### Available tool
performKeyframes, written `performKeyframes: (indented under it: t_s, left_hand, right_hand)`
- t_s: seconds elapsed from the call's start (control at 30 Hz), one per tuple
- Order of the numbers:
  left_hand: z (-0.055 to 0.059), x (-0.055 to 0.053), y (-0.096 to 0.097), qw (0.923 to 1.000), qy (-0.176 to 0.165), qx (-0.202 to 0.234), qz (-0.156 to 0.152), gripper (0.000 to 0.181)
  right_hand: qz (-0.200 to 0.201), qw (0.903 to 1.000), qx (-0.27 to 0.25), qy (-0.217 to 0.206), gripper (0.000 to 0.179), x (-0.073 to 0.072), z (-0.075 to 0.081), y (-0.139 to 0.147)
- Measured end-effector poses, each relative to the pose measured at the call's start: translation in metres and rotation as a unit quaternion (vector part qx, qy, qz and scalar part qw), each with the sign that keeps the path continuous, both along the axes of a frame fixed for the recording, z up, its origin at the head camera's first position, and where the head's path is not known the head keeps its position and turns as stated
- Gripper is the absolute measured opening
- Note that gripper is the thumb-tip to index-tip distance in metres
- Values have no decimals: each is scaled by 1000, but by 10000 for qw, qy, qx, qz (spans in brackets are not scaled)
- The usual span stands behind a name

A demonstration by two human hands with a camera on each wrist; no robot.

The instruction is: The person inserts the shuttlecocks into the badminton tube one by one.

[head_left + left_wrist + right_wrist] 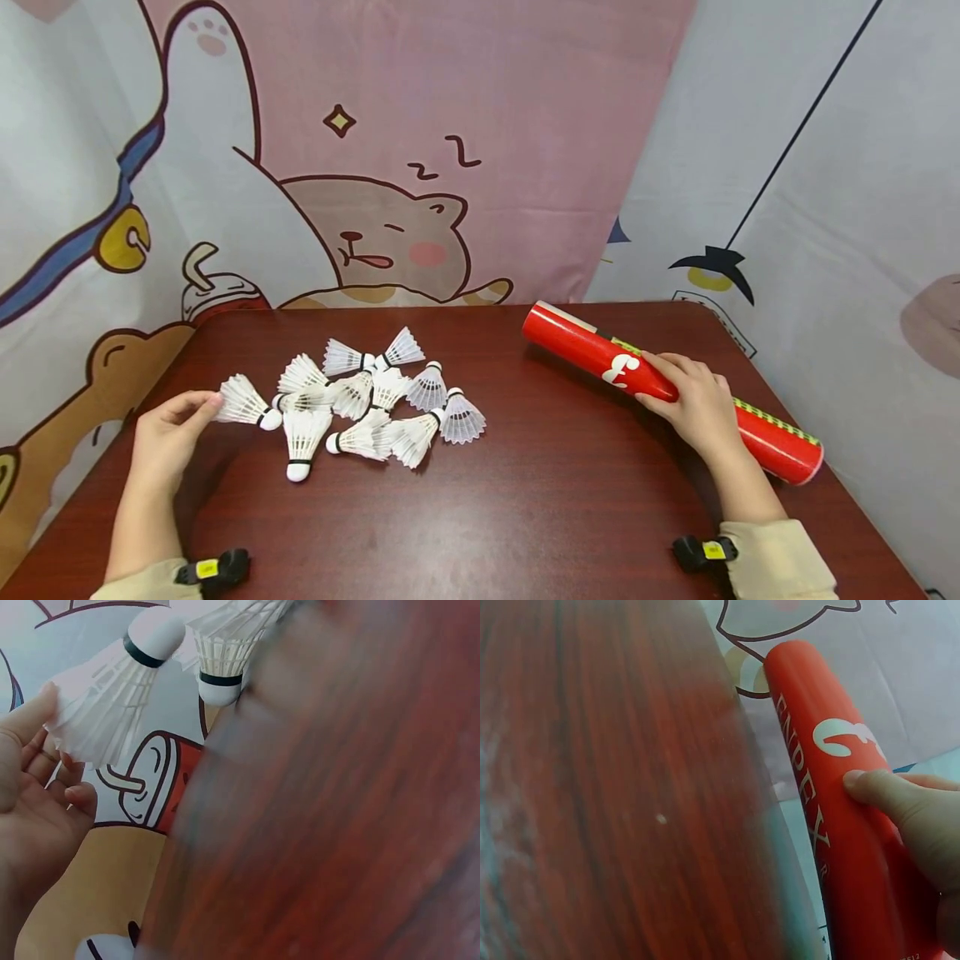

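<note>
The left hand (167, 433) pinches a shuttlecock (247, 402) by its feathered end — nearly closed — while the right hand (697, 404) curls wide round a red tube (581, 343) (about mid-length).

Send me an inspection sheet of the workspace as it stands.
Surface: reddish-brown wood-grain table, slightly glossy.
Job's things: white feathered shuttlecocks with dark bands, grouped at left; red cylindrical tube with white logo, slanting at right.
Clutter: nothing seen.
Grips: left grip pinches the leftmost shuttlecock by its feathers; right grip holds the tube near its middle.
Cables: nothing clearly seen.
Surroundings: pink-and-white cartoon-printed fabric backdrop behind the table.
</note>
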State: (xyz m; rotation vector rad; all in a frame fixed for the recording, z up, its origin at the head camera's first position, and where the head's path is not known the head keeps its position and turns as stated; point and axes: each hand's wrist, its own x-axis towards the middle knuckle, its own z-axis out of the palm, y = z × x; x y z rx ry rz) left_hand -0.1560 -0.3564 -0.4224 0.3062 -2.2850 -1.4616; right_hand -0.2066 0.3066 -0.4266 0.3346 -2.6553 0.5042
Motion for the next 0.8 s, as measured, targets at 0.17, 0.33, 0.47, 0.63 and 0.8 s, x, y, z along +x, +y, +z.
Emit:
performKeyframes:
  t_s: [0.17,0.33,0.47,0.63,0.8]
  left_hand:
    - [8,-3,7,9997,81,229,99,12]
    - [17,-6,15,9990,178,353,211,11]
    - [23,-8,24,9939,397,920,460,9]
    - [29,-12,39,9790,1041,1645,608,5]
    - [34,-14,53,9714,1579,1725,414,5]
  right_hand:
    - [55,9999,-69,133,75,1,4,-3]
    - [104,9994,-169,271,74,2,6,-5]
    - [160,9992,-231,286,74,4,7,-6]
    - [253,9985,-363,319,73,5,8,-6]
    - [352,9975,-463,396,73,6,10,-6]
